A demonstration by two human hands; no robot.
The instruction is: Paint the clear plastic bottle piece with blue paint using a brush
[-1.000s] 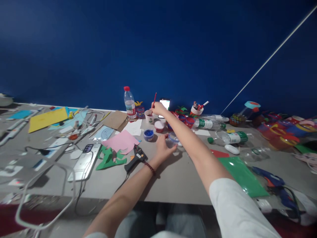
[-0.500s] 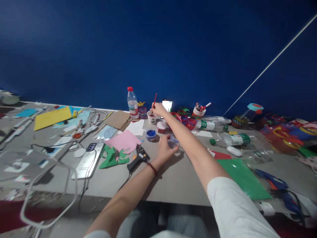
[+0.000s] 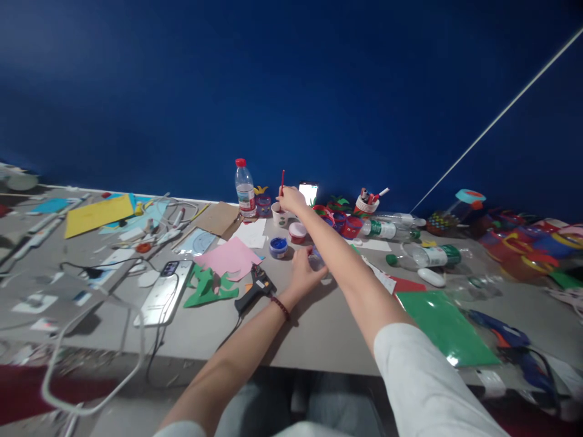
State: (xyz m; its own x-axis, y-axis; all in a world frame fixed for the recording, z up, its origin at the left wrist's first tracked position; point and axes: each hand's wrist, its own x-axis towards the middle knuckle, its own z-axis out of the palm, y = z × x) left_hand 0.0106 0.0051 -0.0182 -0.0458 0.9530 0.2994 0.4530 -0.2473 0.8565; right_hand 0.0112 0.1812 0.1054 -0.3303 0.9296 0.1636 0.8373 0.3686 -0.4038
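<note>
My right hand is closed round a red paintbrush. The brush stands nearly upright over a white paper cup, its lower end hidden by the hand and the cup rim. Nearer to me, my left hand grips a small clear plastic cup with some blue on it, partly covered by my fingers and right forearm. An open jar of blue paint sits left of that hand. Behind it is a red jar with a pale lid. A black glue gun lies beside my left wrist.
Green paper scraps, a pink sheet and a phone lie leftward. A water bottle stands at the back. Rightward are lying plastic bottles, a green sheet and a blue glue gun.
The paintbrush has tipped to a more upright angle over the cup, and my right hand has shifted slightly. My left hand keeps its hold on the clear plastic cup.
</note>
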